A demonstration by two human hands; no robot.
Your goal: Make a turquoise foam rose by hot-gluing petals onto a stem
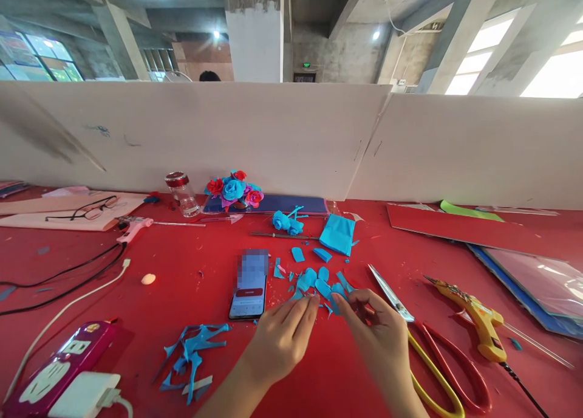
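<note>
My left hand (281, 339) and my right hand (379, 333) rest low on the red table (182, 296), fingertips reaching into a small pile of cut blue paper petals (319, 282). The left fingertips touch the petals' near edge; the right thumb and forefinger pinch at a blue petal piece (336, 301). A folded blue paper sheet (337, 233) and blue paper roses (286, 222) lie beyond the pile. Red-and-yellow scissors (428, 351) lie just right of my right hand.
A phone (249, 284) lies left of the petals, blue scraps (191, 351) nearer. A yellow glue gun (478, 315) sits right, a pink one (134, 228) left. A paper flower bouquet (233, 190), jar (182, 193), glasses (91, 208), power strip (59, 369) and white partition (291, 138) surround.
</note>
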